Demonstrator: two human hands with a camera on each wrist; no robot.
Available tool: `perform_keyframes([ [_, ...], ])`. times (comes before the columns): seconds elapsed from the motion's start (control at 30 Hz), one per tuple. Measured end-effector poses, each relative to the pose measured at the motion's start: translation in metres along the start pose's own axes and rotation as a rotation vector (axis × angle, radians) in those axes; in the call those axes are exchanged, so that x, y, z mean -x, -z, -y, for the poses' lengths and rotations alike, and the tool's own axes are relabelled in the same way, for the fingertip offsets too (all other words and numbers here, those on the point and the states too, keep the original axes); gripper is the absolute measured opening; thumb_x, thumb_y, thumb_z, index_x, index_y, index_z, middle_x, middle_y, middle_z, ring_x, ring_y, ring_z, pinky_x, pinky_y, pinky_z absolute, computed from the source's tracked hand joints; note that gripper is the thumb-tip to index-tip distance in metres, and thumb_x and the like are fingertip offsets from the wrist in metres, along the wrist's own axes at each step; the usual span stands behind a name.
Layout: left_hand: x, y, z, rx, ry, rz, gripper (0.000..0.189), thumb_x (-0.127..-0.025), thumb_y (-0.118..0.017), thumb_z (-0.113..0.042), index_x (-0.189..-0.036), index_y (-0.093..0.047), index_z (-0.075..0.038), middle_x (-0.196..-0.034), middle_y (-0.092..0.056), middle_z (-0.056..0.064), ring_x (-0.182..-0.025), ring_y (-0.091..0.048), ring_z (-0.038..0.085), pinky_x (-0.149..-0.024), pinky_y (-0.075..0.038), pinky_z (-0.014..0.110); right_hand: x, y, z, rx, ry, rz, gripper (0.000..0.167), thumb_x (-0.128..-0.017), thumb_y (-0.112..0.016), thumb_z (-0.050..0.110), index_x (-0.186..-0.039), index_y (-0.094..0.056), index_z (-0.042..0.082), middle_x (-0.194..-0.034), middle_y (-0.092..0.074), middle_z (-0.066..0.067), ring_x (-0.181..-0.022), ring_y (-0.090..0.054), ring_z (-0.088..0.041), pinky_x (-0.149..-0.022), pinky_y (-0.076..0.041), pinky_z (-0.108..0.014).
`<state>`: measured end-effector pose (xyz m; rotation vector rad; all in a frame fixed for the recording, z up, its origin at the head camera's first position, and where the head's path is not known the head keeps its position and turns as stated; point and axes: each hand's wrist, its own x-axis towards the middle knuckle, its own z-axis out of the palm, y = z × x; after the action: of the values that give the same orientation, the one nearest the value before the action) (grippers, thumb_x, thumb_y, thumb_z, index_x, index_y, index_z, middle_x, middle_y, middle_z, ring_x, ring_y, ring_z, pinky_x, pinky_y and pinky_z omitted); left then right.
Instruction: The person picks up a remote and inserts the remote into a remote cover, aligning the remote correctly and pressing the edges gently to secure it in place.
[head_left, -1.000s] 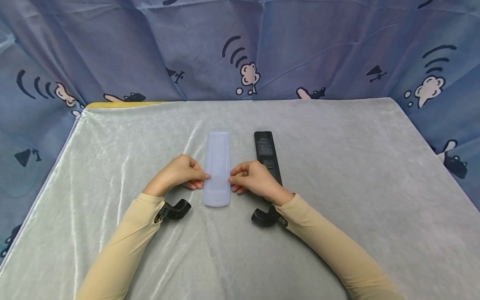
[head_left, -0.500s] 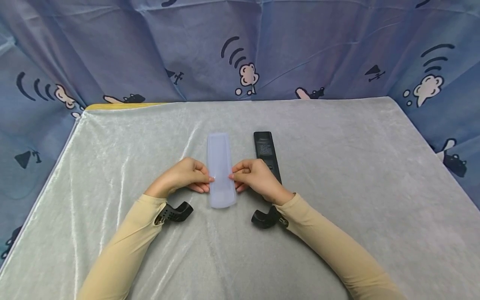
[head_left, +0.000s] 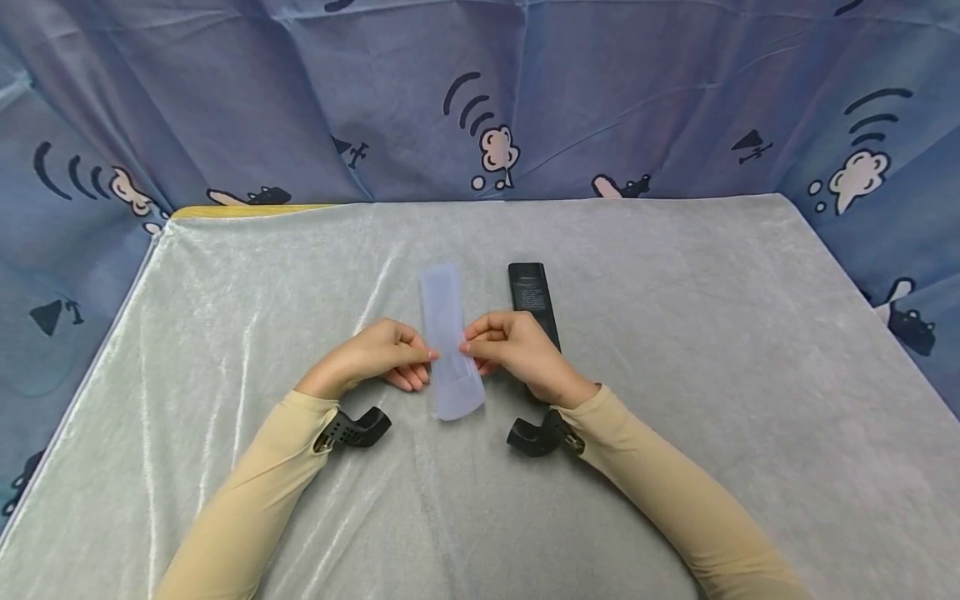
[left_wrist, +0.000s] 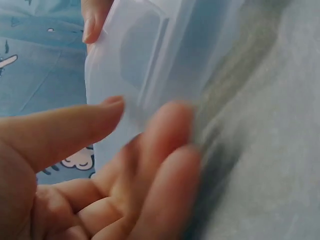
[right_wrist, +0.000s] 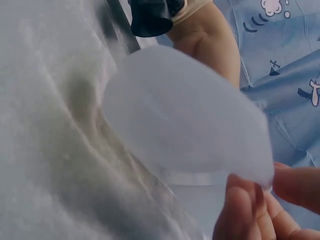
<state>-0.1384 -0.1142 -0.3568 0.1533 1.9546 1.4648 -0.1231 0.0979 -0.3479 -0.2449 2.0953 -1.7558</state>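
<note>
A translucent whitish remote-control cover (head_left: 447, 312), long and flat, is tilted above the cloth between the two hands. At its right edge my right hand (head_left: 517, 350) pinches it between thumb and fingers; the right wrist view shows this grip on the cover (right_wrist: 185, 115) closely. My left hand (head_left: 382, 354) is at the cover's left edge. In the left wrist view a gap shows between the left thumb (left_wrist: 107, 112) and fingertips, with the cover (left_wrist: 135, 55) behind them. Beyond the right hand lies a black remote control (head_left: 534, 300), label side up, its near end hidden by that hand.
Pale velvety cloth (head_left: 675, 333) covers the table. Blue patterned fabric (head_left: 637, 100) hangs along the back and sides. A yellow strip (head_left: 247, 211) shows at the back left edge. Black wrist mounts (head_left: 360, 427) stick out from both sleeves.
The cover has shifted slightly right and turned, its near end swinging right and its surface tilting. Both hands have moved a little with it. The remote control has stayed in place.
</note>
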Motion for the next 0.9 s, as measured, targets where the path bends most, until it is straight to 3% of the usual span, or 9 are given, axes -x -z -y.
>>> perform_keyframes([
  [0.17,-0.001,-0.007,-0.004,0.042,-0.079,-0.109,0.020,-0.094,-0.057,-0.014,-0.082,-0.056,0.002,-0.064,-0.061,0.004,-0.054,-0.059,0.010,-0.052,-0.053,0.023,0.002,-0.004,0.002,-0.001,-0.002,0.040,0.016,-0.086,-0.064,-0.001,-0.098,-0.061,-0.011,-0.076,-0.067,-0.007,-0.059,-0.059,-0.013,-0.060,-0.055,-0.031],
  [0.27,-0.002,-0.014,-0.006,0.069,-0.125,-0.141,0.021,-0.095,-0.056,-0.013,-0.081,-0.056,0.002,-0.063,-0.061,0.004,-0.053,-0.059,0.010,-0.051,-0.053,0.024,0.003,-0.006,0.002,0.004,-0.004,0.056,0.016,-0.086,-0.064,0.000,-0.098,-0.061,-0.010,-0.076,-0.067,-0.007,-0.059,-0.059,-0.013,-0.060,-0.055,-0.030],
  [0.47,-0.002,-0.023,-0.009,-0.010,-0.155,-0.200,0.022,-0.094,-0.058,-0.015,-0.079,-0.057,0.002,-0.059,-0.059,0.003,-0.050,-0.057,0.010,-0.048,-0.052,0.025,0.005,-0.010,0.001,-0.006,-0.007,0.087,0.017,-0.086,-0.064,0.000,-0.100,-0.060,-0.010,-0.077,-0.065,-0.006,-0.063,-0.060,-0.013,-0.062,-0.055,-0.030],
  [0.67,-0.001,-0.023,-0.009,-0.147,-0.202,-0.212,0.019,-0.093,-0.058,-0.012,-0.079,-0.059,0.002,-0.060,-0.061,0.005,-0.051,-0.058,0.011,-0.049,-0.052,0.027,0.004,-0.009,0.000,0.012,-0.016,0.135,0.016,-0.086,-0.066,0.002,-0.097,-0.061,-0.007,-0.078,-0.064,-0.006,-0.067,-0.060,-0.014,-0.065,-0.055,-0.031],
  [0.9,0.002,-0.019,-0.012,-0.182,-0.273,-0.179,0.016,-0.092,-0.051,-0.005,-0.080,-0.056,0.003,-0.062,-0.062,0.007,-0.052,-0.059,0.014,-0.051,-0.054,0.031,0.000,-0.002,-0.002,0.027,-0.033,0.095,0.015,-0.090,-0.060,0.004,-0.100,-0.062,-0.007,-0.082,-0.064,-0.013,-0.071,-0.062,-0.018,-0.069,-0.057,-0.036],
])
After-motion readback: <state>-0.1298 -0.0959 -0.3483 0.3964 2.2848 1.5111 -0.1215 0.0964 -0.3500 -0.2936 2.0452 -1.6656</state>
